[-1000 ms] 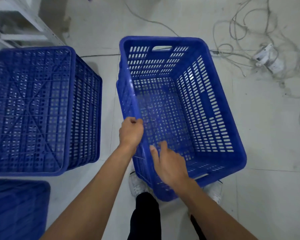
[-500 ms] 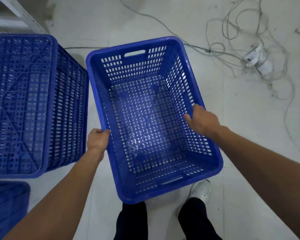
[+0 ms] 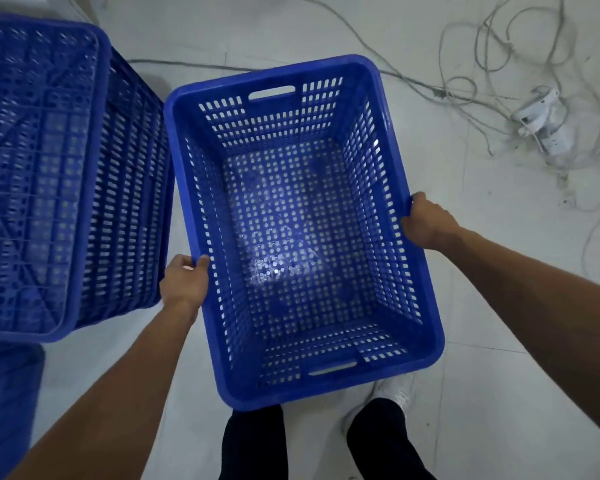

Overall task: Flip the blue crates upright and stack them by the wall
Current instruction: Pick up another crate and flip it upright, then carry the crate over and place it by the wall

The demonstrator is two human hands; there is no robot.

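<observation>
A: Nearest the camera, what is showing?

B: Two legs in dark trousers (image 3: 378, 445) are standing on the pale tiled floor (image 3: 499, 393), with a white shoe (image 3: 397, 393) peeking out under the near end of the open-topped blue perforated plastic crate (image 3: 326, 386).

A: And the hands?

B: The left hand (image 3: 184, 282) is gripping the crate's left long rim, fingers curled over the edge. The right hand (image 3: 426, 221) is clasping the right long rim the same way. The crate is sitting mouth-up between them; whether it is resting on the floor or being carried, I cannot tell.

A: What is crowding it?

B: Just beside its left wall an overturned blue slatted plastic crate (image 3: 42, 174) is standing bottom-up, nearly touching the held one at the far corner. The left hand is sitting in the narrow gap between the two. A third blue crate (image 3: 7, 403) is showing at the lower left edge, mostly cut off.

A: Farther out?

B: A tangle of grey cables (image 3: 465, 84) is sprawling across the floor beyond and right, around a white power strip (image 3: 541, 123), well apart from the crate.
</observation>
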